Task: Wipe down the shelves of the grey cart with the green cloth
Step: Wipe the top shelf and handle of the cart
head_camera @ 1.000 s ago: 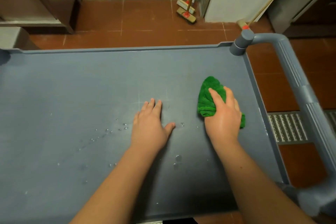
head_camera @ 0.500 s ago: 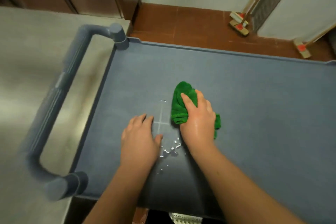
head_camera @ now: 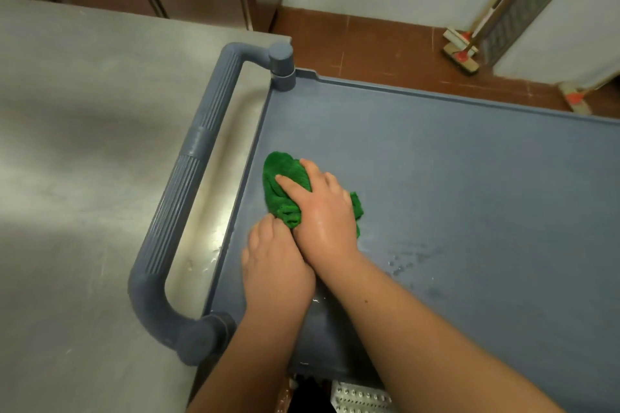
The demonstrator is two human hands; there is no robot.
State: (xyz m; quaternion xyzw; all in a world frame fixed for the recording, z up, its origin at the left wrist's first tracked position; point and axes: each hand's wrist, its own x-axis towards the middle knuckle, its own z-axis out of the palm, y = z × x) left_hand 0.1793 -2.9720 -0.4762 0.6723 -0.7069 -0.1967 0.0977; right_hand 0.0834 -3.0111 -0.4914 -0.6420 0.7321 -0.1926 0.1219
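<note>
The grey cart's top shelf (head_camera: pixel 469 184) fills the right half of the head view. A bunched green cloth (head_camera: pixel 280 184) lies on it close to the left rim. My right hand (head_camera: pixel 323 211) presses down on the cloth and grips it. My left hand (head_camera: pixel 275 265) rests flat on the shelf just below and to the left, its fingertips touching the cloth and partly tucked under my right wrist. Water droplets (head_camera: pixel 407 260) lie on the shelf to the right of my right wrist.
The cart's ribbed grey handle (head_camera: pixel 188 178) loops out on the left, over a steel counter (head_camera: pixel 77 178). Brooms (head_camera: pixel 461 54) lean on the white wall beyond the red tile floor (head_camera: pixel 369 50). A perforated metal grate (head_camera: pixel 360 399) shows below the cart's near edge.
My right hand has swept the cloth leftward across the shelf, from near the right handle to the left rim. My left hand moved left too and now touches the cloth. My view has turned left.
</note>
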